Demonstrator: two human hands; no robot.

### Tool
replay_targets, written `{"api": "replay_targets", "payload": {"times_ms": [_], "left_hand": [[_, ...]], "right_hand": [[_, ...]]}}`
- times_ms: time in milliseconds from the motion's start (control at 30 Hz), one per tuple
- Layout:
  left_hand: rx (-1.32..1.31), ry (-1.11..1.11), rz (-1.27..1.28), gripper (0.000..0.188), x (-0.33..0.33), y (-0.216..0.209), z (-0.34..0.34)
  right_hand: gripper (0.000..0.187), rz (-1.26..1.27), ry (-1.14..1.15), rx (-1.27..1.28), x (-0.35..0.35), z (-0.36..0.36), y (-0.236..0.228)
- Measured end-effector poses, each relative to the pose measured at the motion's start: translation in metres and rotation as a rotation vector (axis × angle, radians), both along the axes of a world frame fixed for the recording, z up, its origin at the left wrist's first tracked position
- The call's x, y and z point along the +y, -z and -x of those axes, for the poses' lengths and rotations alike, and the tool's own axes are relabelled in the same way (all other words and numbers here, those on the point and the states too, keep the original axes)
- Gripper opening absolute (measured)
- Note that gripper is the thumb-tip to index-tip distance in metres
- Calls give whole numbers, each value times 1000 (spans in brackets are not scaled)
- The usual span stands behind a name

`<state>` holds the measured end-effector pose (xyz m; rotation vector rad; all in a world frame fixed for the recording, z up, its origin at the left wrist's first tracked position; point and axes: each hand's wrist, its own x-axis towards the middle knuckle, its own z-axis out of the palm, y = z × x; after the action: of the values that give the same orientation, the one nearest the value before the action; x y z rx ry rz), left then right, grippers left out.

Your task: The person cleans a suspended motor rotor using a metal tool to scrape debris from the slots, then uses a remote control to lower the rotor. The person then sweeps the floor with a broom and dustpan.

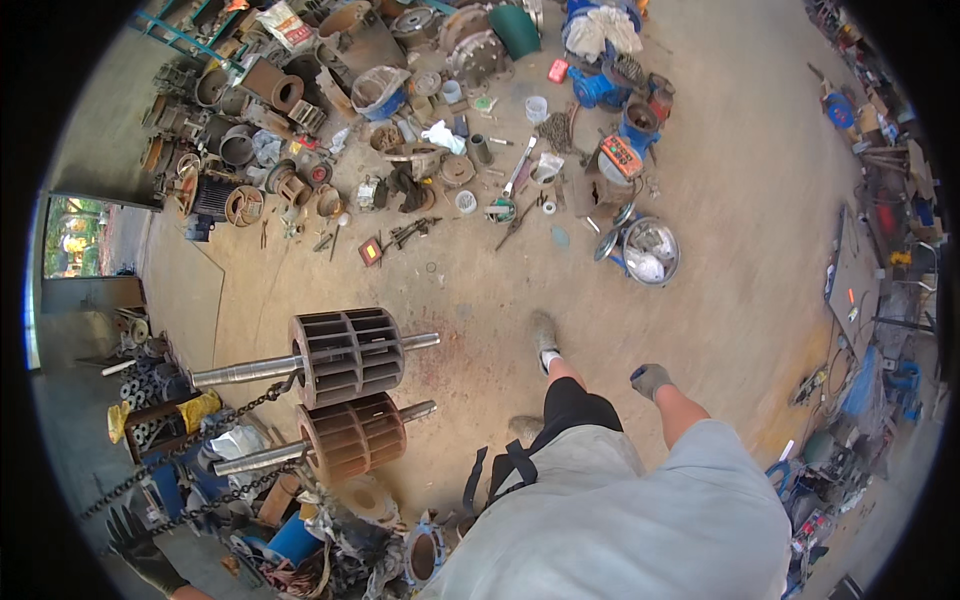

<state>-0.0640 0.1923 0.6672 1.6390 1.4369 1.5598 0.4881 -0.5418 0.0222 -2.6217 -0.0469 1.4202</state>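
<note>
My left hand [142, 553], in a dark glove, is at the lower left with its fingers spread beside the hanging chains [218, 424]. Whether the fingertips touch a chain, I cannot tell. The chains run to two heavy metal rotors with slotted, finned drums and long shafts. The upper rotor [347, 355] is dark grey; the lower rotor [354, 437] is rusty brown. Chain links are looped round their shafts at the drums' left ends. On the right, my right hand [651, 380], in a grey glove, hangs with curled fingers, apart from any object; nothing shows in it.
Machine parts, pots and tools cover the floor at the far side, with a blue pump [600, 88] and a round metal tub [650, 250] among them. A flanged pipe [424, 552] and scrap lie below the rotors. More clutter lines the right wall.
</note>
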Motion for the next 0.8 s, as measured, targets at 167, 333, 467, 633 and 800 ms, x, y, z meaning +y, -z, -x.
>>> {"api": "replay_targets", "payload": {"times_ms": [167, 333, 467, 633, 800], "left_hand": [[-47, -88, 165, 67, 5, -16, 21], [-82, -142, 294, 71, 5, -27, 19], [-15, -278, 282, 69, 8, -24, -5], [47, -383, 279, 66, 22, 2, -29], [100, -440, 276, 64, 34, 17, -47]], "right_hand": [[37, 97, -294, 77, 68, -32, 54], [44, -58, -416, 296, 139, -76, 88], [41, -20, -363, 225, 170, -114, 88], [60, -405, -82, -514, 198, -234, 80], [102, -362, 63, -1057, 222, -398, 65]]}}
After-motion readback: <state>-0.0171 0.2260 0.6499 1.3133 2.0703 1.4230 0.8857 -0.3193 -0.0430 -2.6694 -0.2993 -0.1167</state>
